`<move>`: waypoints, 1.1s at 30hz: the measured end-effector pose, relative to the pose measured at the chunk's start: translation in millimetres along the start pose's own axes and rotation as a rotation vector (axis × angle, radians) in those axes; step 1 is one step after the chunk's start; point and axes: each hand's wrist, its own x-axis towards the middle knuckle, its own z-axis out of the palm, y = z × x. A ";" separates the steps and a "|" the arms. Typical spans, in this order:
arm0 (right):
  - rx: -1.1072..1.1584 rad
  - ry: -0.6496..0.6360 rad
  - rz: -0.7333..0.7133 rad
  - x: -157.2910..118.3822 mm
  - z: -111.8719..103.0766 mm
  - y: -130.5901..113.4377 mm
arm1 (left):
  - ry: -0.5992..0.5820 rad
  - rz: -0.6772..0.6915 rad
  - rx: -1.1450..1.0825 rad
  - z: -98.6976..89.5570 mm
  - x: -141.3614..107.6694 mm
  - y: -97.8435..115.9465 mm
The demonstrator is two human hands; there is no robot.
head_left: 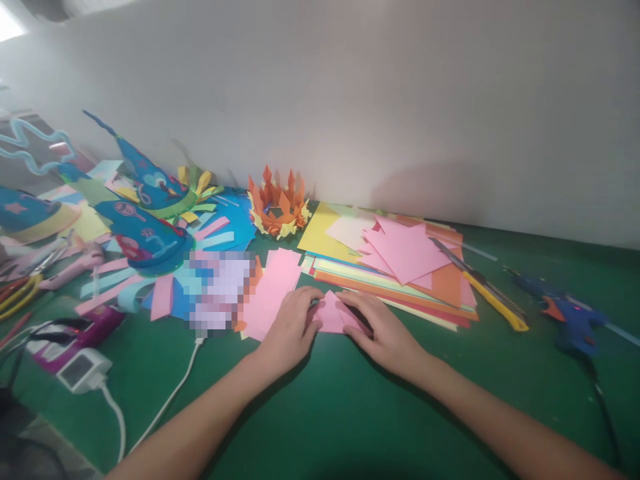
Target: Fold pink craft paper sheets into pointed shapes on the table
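A small piece of folded pink paper (330, 317) lies on the green table between my two hands, its top coming to a point. My left hand (295, 320) grips its left edge with curled fingers and thumb. On the opposite edge, my right hand (373, 323) holds the paper the same way, its fingertips near the peak. Just left of my left hand are pink paper strips (274, 283) over some orange paper. Behind my hands rises a stack of coloured paper (390, 290), topped by loose pink squares (407, 250).
An orange paper crown (279, 203) stands at the back. Blue cone hats (145, 230) with paper strips fill the left, near scissors (23, 293) and a purple power strip (77, 340). A yellow utility knife (493, 297) and a blue glue gun (573, 317) lie right.
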 end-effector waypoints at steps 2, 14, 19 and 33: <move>0.122 0.010 0.036 -1.4 1.8 -0.7 | 0.008 0.009 -0.011 0.0 -0.3 0.0; 0.517 0.039 0.228 3.9 -3.8 -4.5 | -0.085 0.069 -0.164 3.9 -7.2 15.7; 0.488 0.086 0.224 4.8 -8.1 -10.7 | -0.089 -0.056 -0.344 7.1 -6.4 22.1; 0.530 0.407 0.460 5.3 -9.5 -1.1 | 0.087 -0.526 -0.873 0.9 3.4 20.1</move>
